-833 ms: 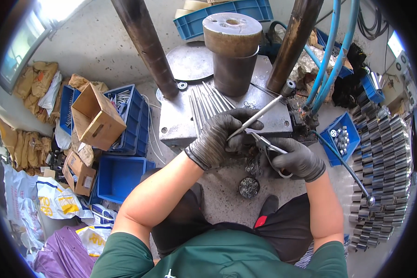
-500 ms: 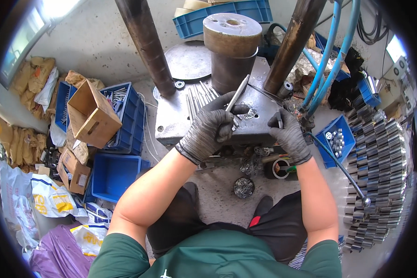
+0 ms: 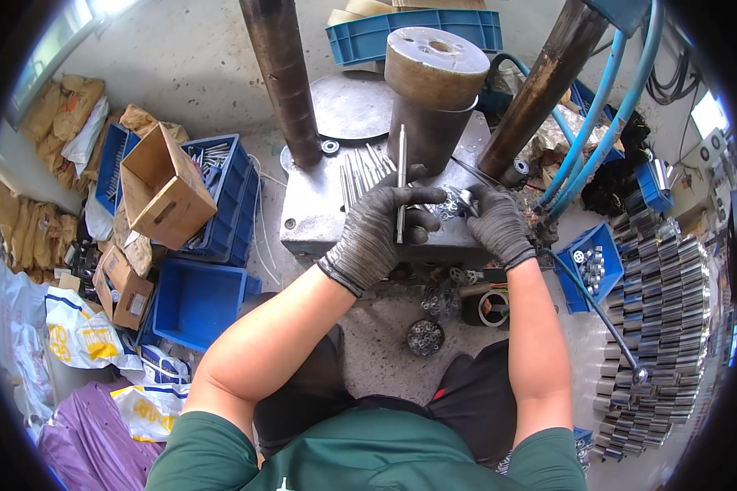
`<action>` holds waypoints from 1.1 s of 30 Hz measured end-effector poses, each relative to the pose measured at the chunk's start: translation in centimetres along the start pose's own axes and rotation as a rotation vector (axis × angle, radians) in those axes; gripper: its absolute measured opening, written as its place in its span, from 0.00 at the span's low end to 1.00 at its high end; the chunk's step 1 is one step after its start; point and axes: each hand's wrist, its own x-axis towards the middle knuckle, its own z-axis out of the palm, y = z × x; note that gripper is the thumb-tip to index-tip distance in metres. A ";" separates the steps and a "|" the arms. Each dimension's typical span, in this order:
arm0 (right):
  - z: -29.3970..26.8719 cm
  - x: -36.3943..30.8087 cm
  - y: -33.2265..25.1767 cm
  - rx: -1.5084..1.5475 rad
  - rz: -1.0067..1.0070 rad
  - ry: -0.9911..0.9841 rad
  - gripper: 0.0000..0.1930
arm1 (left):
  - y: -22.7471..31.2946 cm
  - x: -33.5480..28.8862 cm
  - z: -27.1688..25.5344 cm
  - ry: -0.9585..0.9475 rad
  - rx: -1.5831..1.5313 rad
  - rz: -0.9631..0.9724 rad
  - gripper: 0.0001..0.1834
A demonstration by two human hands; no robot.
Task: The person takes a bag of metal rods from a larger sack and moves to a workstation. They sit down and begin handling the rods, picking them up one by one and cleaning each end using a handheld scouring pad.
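Observation:
My left hand (image 3: 373, 233), in a grey knit glove, grips a slim metal shaft (image 3: 402, 159) that stands nearly upright between thumb and fingers. My gloved right hand (image 3: 502, 225) is at the right of it, fingertips pinched on a small dark metal piece whose kind I cannot make out. Just beside those fingertips lies a scatter of small shiny rings (image 3: 448, 207) on the steel press bed (image 3: 311, 221). Several similar shafts (image 3: 360, 173) lie side by side on the bed, beyond my left hand, which partly hides them.
Behind my hands rises a thick steel cylinder (image 3: 434, 98) between two pillars (image 3: 282, 82). A lever with a ball end (image 3: 639, 376) juts out at right, near a blue bin of parts (image 3: 591, 266) and stacked metal tubes (image 3: 659, 327). Blue crates (image 3: 201, 299) stand at left.
The shaft in my left hand has swung from a rightward tilt to nearly upright. My right hand has moved left, in toward the small rings. The whole view has shifted slightly.

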 end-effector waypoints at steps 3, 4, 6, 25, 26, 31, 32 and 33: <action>-0.3 -1.2 0.8 0.016 0.136 -0.062 0.19 | 0.2 -0.2 -0.3 -0.026 -0.022 0.027 0.26; 0.0 -2.1 1.4 0.029 0.102 -0.024 0.17 | 0.3 -0.3 0.1 0.007 -0.017 0.043 0.25; 0.0 -3.7 1.3 0.016 0.010 0.019 0.16 | 0.4 -0.3 -0.2 0.045 -0.014 0.063 0.25; -1.1 -8.0 -3.2 1.440 0.400 0.206 0.15 | -5.1 -0.4 2.5 0.164 0.403 -0.176 0.15; -1.5 -8.1 -3.8 1.528 0.462 0.193 0.15 | -5.6 -0.3 2.4 0.165 0.403 -0.174 0.15; -1.5 -8.4 -4.4 1.671 0.506 0.183 0.16 | -6.4 -0.4 2.6 0.094 0.529 -0.223 0.15; -1.5 -8.5 -4.6 1.680 0.518 0.189 0.16 | -6.5 -0.3 2.5 0.092 0.530 -0.225 0.15; -1.6 -8.5 -4.7 1.689 0.530 0.194 0.17 | -6.7 -0.2 2.3 0.086 0.512 -0.204 0.15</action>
